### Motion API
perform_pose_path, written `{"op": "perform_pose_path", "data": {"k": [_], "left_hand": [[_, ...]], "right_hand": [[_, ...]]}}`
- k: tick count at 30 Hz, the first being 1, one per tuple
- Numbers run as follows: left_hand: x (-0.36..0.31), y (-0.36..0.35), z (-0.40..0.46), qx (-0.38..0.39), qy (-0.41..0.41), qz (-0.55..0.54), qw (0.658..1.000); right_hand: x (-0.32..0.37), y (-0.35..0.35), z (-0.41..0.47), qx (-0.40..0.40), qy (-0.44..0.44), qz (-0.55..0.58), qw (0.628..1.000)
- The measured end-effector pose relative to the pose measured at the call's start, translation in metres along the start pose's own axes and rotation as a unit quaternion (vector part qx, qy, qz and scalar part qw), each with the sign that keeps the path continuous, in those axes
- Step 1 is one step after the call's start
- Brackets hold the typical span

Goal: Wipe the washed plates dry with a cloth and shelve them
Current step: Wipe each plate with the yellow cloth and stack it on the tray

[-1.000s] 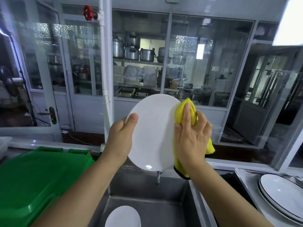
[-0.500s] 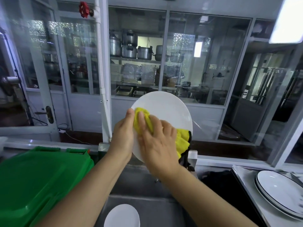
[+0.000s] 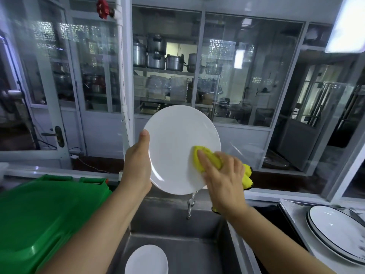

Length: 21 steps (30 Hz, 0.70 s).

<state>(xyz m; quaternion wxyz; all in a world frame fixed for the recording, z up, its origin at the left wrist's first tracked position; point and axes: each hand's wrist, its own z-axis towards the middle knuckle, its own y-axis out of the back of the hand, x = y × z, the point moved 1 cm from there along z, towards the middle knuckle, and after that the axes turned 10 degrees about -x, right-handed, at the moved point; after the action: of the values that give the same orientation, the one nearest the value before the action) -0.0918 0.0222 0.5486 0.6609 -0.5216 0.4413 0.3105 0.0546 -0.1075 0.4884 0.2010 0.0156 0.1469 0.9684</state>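
Where it was upper left, cloth (image 3: 205, 158) now lower right on plate (image 3: 177, 143).

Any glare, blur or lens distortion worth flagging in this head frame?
Head view: wide-angle bending bows the window frames at the edges; the ceiling light is blown out; the glass carries reflections; the right hand wiping the plate looks slightly motion-blurred.
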Motion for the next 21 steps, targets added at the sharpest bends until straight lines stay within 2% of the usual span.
{"op": "perform_pose_path", "data": {"k": [3, 5, 9, 12, 14, 16, 17, 18, 20, 21], "left_hand": [[0.004, 0.002, -0.001, 0.017, 0.003, 0.018, 1.0], [0.008, 0.004, -0.001, 0.023, 0.008, 0.025, 0.999], [0.011, 0.006, 0.003, 0.024, 0.009, 0.027, 0.999], [0.011, 0.005, 0.007, 0.029, -0.003, 0.047, 0.998], [0.011, 0.004, 0.015, 0.035, -0.022, 0.082, 0.996], [0.014, 0.003, 0.028, 0.032, -0.05, 0.169, 0.984], [0.015, 0.002, 0.032, 0.025, -0.069, 0.227, 0.971], [0.017, 0.001, 0.035, 0.013, -0.093, 0.272, 0.958], [0.023, -0.003, 0.029, -0.003, -0.129, 0.292, 0.948], [0.024, -0.006, 0.018, 0.013, -0.123, 0.27, 0.955]], "right_hand": [[-0.019, 0.001, 0.025, 0.02, -0.085, 0.032, 0.996], [-0.027, 0.001, 0.042, 0.054, -0.161, 0.112, 0.979], [-0.026, 0.01, 0.068, 0.104, -0.305, 0.294, 0.9], [-0.016, 0.021, 0.069, 0.157, -0.396, 0.426, 0.798], [-0.009, 0.026, 0.067, 0.155, -0.424, 0.476, 0.755], [-0.003, 0.028, 0.066, 0.143, -0.439, 0.506, 0.729], [0.0, 0.027, 0.065, 0.13, -0.438, 0.513, 0.727], [0.003, 0.025, 0.064, 0.112, -0.427, 0.506, 0.741], [0.01, 0.018, 0.059, 0.07, -0.37, 0.43, 0.821], [0.014, 0.014, 0.056, 0.049, -0.329, 0.373, 0.866]]}}
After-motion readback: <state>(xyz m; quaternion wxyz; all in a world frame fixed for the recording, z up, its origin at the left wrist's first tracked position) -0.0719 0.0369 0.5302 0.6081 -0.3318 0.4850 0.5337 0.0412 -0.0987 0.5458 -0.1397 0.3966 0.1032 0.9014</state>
